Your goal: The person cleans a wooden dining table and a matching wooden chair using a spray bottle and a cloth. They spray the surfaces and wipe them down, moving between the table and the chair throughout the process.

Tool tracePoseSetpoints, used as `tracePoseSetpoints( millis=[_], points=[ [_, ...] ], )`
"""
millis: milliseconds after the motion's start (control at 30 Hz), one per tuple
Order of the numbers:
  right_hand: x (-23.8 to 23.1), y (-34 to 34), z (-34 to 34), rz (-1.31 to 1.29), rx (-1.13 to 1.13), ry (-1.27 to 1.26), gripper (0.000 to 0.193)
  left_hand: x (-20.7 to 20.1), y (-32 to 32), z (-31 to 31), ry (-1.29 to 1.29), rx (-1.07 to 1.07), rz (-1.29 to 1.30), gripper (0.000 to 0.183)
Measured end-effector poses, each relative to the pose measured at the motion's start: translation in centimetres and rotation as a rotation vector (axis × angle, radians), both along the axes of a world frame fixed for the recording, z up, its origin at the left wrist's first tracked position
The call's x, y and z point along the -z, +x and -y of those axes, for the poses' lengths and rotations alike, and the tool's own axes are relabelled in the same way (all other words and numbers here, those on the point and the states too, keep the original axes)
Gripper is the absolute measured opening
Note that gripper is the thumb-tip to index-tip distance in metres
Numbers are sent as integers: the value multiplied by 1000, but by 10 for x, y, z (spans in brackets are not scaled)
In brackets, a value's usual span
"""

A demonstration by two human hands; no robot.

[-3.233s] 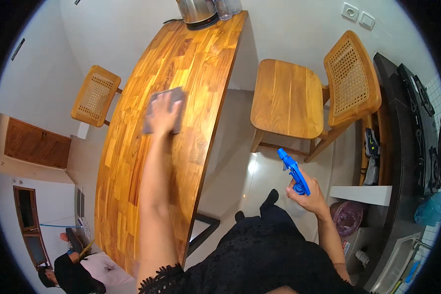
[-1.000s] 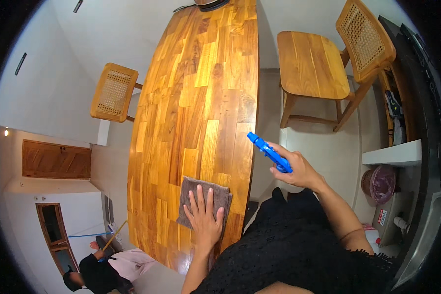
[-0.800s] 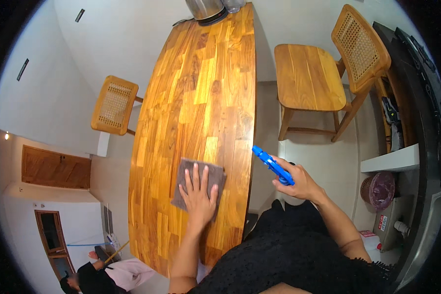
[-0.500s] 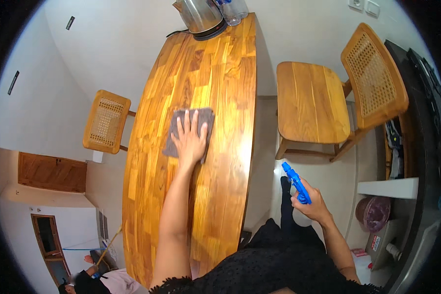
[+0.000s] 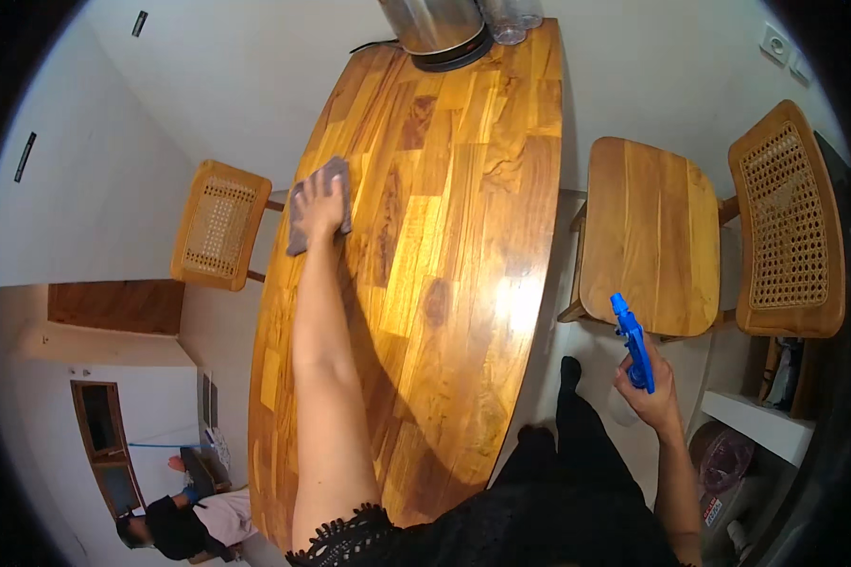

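My left hand [image 5: 320,206] lies flat with fingers spread on a folded grey-brown cloth [image 5: 298,242], pressing it to the wooden table [image 5: 425,331] near its left edge. The arm is stretched far forward. Off the table's right side, my right hand [image 5: 654,392] is closed around a spray bottle [image 5: 637,352] with a blue trigger head. Its nozzle points away from me. The hand and the sprayer head mostly hide the bottle's body.
At the table's far end stand a metal kettle [image 5: 444,33] and clear plastic bottles [image 5: 509,33]. A wooden chair [image 5: 652,236] is on the right, another chair [image 5: 222,225] beyond the left edge. A person [image 5: 175,529] is in the room at lower left. A bin [image 5: 725,458] stands at lower right.
My left hand has slid the cloth leftward and a little farther away, from mid-table to the left edge. The view has shifted, and the sprayer in my right hand now appears beside the chair seat.
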State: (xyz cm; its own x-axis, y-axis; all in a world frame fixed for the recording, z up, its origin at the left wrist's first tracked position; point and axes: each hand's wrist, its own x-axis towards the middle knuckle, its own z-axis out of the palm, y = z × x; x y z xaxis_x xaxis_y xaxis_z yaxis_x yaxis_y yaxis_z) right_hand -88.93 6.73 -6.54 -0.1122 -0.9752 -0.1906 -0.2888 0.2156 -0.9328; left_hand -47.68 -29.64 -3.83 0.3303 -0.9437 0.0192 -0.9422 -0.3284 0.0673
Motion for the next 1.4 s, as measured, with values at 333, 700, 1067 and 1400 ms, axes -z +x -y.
tracePoseSetpoints(
  millis=[333,700,1067,1400],
  points=[
    [0,62,-41,9,-184,-157,63,2,241,-309,-57,-352,-186,66],
    [-4,115,-86,130,-293,-139,63,-6,307,-607,8,-1049,94,65],
    [-5,78,-85,105,-186,-121,62,10,151,-331,-78,-32,112,59],
    [19,13,-59,108,27,-93,60,3,-89,-98,-56,399,21,63]
  ],
)
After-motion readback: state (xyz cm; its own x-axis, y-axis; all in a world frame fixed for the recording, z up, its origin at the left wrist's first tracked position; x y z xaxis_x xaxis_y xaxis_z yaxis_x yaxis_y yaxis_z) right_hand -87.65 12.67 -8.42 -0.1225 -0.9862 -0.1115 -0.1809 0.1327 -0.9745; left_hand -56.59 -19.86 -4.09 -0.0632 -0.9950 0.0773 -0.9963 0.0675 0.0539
